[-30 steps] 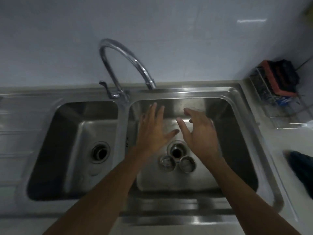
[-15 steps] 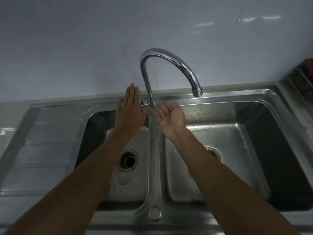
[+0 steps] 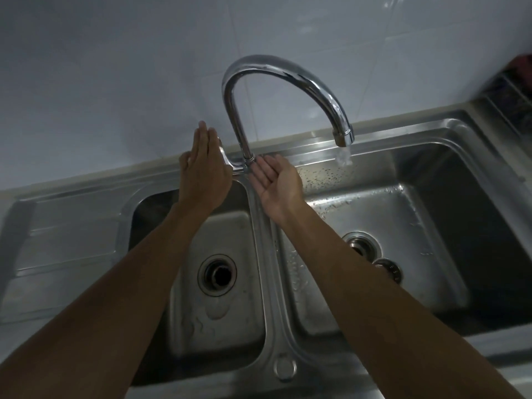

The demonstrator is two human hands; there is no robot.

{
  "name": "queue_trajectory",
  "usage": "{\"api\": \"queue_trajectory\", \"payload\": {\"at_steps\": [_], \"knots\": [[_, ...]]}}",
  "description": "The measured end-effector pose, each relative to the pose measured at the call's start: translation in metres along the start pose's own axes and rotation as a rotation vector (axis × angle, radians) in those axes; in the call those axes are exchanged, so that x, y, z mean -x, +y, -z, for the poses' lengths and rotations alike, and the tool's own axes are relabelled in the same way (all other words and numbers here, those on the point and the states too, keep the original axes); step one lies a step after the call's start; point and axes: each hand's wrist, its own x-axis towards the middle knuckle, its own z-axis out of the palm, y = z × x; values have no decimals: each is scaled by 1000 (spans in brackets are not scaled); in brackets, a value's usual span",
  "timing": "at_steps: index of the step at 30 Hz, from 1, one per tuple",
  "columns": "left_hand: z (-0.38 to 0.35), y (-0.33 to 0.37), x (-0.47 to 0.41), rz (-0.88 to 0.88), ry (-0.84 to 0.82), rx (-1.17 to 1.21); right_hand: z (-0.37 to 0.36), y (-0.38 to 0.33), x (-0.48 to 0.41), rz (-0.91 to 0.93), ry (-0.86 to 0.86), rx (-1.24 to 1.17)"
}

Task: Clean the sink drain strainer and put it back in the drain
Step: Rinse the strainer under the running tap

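Water now spills from the curved chrome faucet (image 3: 283, 79); both hands barely shifted. Left hand (image 3: 203, 171) flat on the lever, right hand (image 3: 277, 184) open, empty. Round steel strainer (image 3: 387, 267) lies beside the right drain (image 3: 360, 243) (half hidden); splash could nudge it. I count two basins, two drains.

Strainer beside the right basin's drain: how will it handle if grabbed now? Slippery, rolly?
The strainer looks like thin polished metal, so probably stiff and light. Water has just begun at the faucet spout, and droplets dot the right basin, so it is likely slick to pinch. It looks round, so it may roll or skate if nudged; the right forearm partly hides it.
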Motion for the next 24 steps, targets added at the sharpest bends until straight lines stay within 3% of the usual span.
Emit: {"api": "queue_trajectory", "payload": {"at_steps": [10,13,20,24], "knots": [[-8,3,6,4,15,-24,4,3,0,-4,-48,8],[-21,21,40,-29,34,37,24,-5,13,38,-76,143],[-76,92,119,-292,-116,119,166,-59,48,379,177,1366],[-103,116,139,-358,-248,-4,251,-104,57,178,124,2032]]}}
